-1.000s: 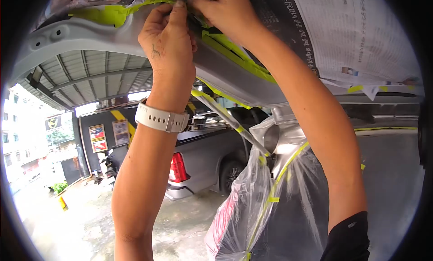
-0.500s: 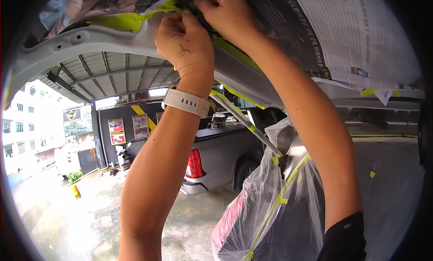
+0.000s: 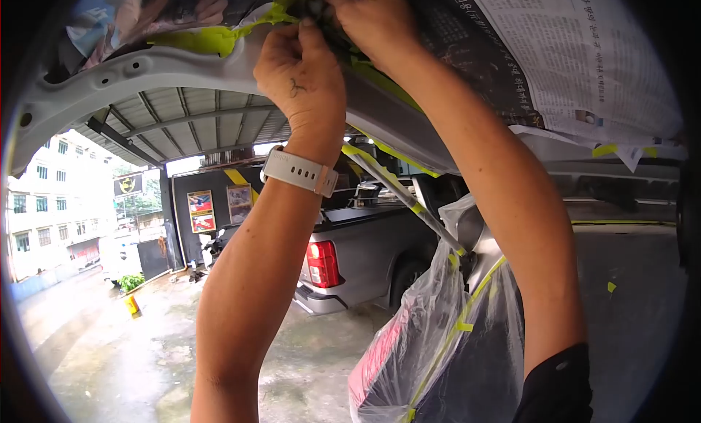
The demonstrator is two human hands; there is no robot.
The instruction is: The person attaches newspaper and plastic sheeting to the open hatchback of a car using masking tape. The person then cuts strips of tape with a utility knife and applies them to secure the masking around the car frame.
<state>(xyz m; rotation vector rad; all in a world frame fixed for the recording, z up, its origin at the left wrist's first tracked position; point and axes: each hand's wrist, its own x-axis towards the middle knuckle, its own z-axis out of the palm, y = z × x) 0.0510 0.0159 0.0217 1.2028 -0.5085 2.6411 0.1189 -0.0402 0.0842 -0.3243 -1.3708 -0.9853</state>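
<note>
Both hands are raised to the underside of a lifted grey car panel. My left hand, with a pale watch strap on its wrist, has its fingers bent and pinched near a dark, crumpled spot at the panel's edge. Just right of it and slightly higher, my right hand is closed with fingertips at the same spot. What the fingertips hold is too dark and small to make out. Yellow-green tape runs along the panel edge to the left of the hands. Printed newspaper covers the panel on the right.
A taped strut slants down below the panel. Clear plastic sheeting hangs over the car body, with tape along it. Behind stands a grey pickup truck on a wet floor. Posters hang on a dark wall.
The view has shifted, so the truck, strut and sheeting sit further right. My left hand appears further right, closer to my right hand. Both hands remain at the panel edge with fingers closed.
</note>
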